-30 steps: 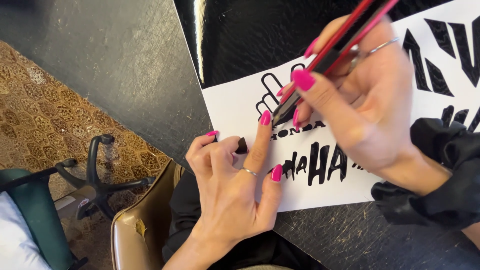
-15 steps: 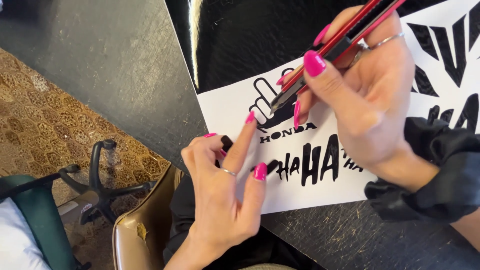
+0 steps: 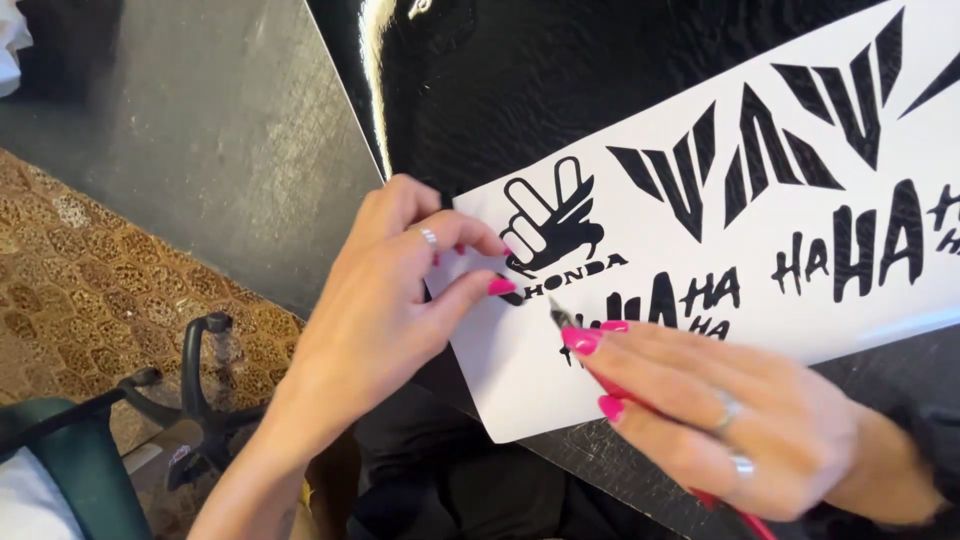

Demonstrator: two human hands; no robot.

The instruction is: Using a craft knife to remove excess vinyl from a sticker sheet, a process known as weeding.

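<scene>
Since the earlier frame the right hand (image 3: 720, 420) has dropped from above the sheet to its near edge, and the left hand (image 3: 400, 290) has slid up to the sheet's left corner. The right hand is closed around a red-handled craft knife (image 3: 610, 375), its metal tip resting on the white backing sheet (image 3: 520, 390) just below the black hand-sign decal (image 3: 550, 225). The left hand pinches a small strip of black vinyl (image 3: 510, 292) between thumb and forefinger, right beside the blade tip. Risk: the blade sits near the left thumb, so a slip toward it could nick the finger; too much pressure could cut through the backing, and a sharp pull on the strip could tear or lift the adjacent decal. Beyond the hands, the sheet carries black block lettering along its near half and angular black V-shaped emblems (image 3: 740, 160) farther up, all black on white. The sheet lies on a glossy black vinyl layer (image 3: 560, 80) on the dark table (image 3: 230, 140). An office chair (image 3: 190, 400) stands on patterned carpet at lower left.
</scene>
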